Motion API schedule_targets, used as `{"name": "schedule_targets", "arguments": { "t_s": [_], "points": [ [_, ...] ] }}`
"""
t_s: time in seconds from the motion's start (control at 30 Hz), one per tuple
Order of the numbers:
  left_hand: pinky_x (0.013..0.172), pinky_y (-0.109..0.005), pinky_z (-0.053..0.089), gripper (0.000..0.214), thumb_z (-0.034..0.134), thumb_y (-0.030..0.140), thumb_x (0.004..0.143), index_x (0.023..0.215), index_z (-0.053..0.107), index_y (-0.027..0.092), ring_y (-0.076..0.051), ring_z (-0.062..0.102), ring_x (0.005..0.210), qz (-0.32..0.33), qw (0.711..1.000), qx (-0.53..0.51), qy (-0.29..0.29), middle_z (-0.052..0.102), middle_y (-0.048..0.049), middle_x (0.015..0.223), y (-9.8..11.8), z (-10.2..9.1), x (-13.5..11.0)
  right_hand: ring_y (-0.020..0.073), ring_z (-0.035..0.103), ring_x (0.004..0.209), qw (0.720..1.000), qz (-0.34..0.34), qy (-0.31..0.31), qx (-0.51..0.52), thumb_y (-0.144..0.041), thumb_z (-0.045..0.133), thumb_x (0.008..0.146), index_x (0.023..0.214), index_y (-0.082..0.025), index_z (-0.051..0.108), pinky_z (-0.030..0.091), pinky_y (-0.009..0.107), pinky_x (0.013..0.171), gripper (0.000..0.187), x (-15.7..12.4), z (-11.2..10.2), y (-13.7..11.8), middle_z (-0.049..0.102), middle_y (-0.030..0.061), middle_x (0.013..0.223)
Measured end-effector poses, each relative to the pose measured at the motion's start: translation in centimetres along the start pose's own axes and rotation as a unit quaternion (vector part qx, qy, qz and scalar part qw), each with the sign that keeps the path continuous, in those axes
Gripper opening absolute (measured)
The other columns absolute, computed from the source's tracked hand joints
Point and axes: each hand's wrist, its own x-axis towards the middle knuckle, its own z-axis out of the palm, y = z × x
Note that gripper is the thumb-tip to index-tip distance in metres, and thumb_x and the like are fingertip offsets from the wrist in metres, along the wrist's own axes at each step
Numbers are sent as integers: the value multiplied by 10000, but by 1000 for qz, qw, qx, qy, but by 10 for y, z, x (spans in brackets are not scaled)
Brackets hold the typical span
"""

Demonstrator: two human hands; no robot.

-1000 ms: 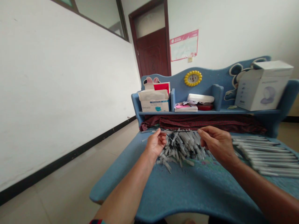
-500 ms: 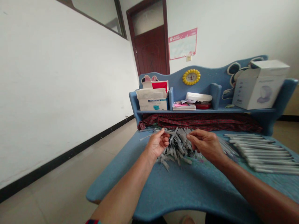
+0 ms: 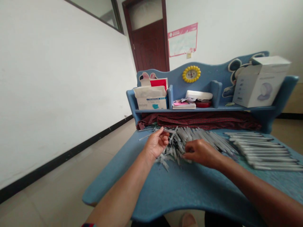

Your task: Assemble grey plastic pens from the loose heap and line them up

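Messy pile of plastic bits (image 3: 176,138) on a blue bench (image 3: 165,189)

So the pile is sitting on the bench, a jumble of thin grey see-through pieces with darker ones mixed in. The left hand (image 3: 157,143) is at the pile's left side, fingers curled and thumb up, and looks to be pinching a thin pale stick (image 3: 169,130) that pokes out toward the pile. It's pretty blurry there, fair warning. The right hand (image 3: 200,153) is down at the pile's near right edge, fingers bent over the pieces, and I honestly can't tell if it's gripping any.

Longer pale sticks (image 3: 220,142) fan out from the pile's right side, and past those, well right of the pile, there's a batch of pen-like rods (image 3: 267,154) laid roughly side by side.

Just behind the pile is a bunched dark red checked cloth (image 3: 196,119). Above and behind the pile there's a shelf (image 3: 151,110) with a mask box (image 3: 151,103), some papers (image 3: 184,106), a red tin (image 3: 203,103) and a big white box (image 3: 260,83).
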Motion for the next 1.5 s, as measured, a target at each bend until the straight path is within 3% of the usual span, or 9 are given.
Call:
{"name": "schedule_targets", "arguments": {
  "t_s": [0.1, 0.2, 0.27, 0.33, 0.47, 0.57, 0.83, 1.5],
  "points": [
    [330, -142, 351, 223, 497, 214, 845, 652, 514, 102, -48, 470, 352, 10, 1000, -11, 0, 590, -36, 535, 2, -3, 2, 192, 597, 665, 985, 20, -73, -158, -321, 603, 683, 721, -195, 656, 359, 252, 553, 141, -4, 4, -1, 645, 51, 684],
    [334, -148, 358, 223, 503, 220, 842, 653, 515, 103, -53, 478, 354, 12, 1000, -11, -7, 592, -37, 533, 2, -4, 2, 198, 606, 698, 981, 18, -108, -161, -285, 577, 699, 736, -192, 656, 366, 258, 572, 127, -3, 5, -1, 655, 61, 716],
    [336, -151, 362, 215, 502, 215, 841, 658, 519, 103, -55, 480, 352, 13, 1000, -6, -6, 590, -34, 528, 2, -3, 0, 169, 592, 644, 992, 0, -92, -83, -269, 555, 715, 694, -186, 627, 363, 244, 548, 112, -2, 3, 2, 633, 35, 656],
    [333, -150, 359, 213, 500, 212, 841, 658, 519, 104, -57, 481, 353, 13, 1000, 0, -4, 590, -33, 527, 3, -2, -2, 134, 566, 553, 996, 7, -68, 59, -287, 533, 734, 677, -178, 582, 360, 225, 492, 132, 1, 0, 4, 602, 8, 598],
    [326, -146, 352, 218, 508, 214, 837, 651, 524, 101, -56, 478, 358, 10, 1000, 15, -8, 584, -30, 521, 3, 1, -5, 112, 540, 454, 943, 58, -10, 326, -369, 594, 688, 687, -173, 527, 371, 210, 413, 208, 5, -5, 7, 586, -15, 563],
    [325, -148, 358, 206, 519, 213, 829, 659, 533, 96, -56, 476, 356, 12, 999, 33, -15, 585, -30, 521, 1, 2, -6, 107, 529, 431, 920, 56, 44, 384, -377, 666, 632, 676, -166, 533, 392, 215, 421, 254, 6, -5, 5, 566, -29, 510],
    [334, -158, 378, 184, 565, 244, 796, 684, 551, 98, -60, 487, 358, 17, 996, 79, -22, 597, -31, 544, -7, 2, -6, 108, 533, 461, 913, 34, 108, 392, -316, 667, 663, 742, -153, 587, 402, 215, 436, 198, 7, 3, 3, 592, -19, 527],
    [346, -158, 386, 188, 571, 253, 785, 670, 551, 105, -61, 490, 358, 21, 994, 109, -21, 595, -25, 537, -8, 5, -8, 101, 509, 435, 920, 45, 124, 370, -314, 649, 659, 712, -162, 586, 380, 209, 413, 173, 6, 6, 5, 555, -39, 506]
  ]
}}
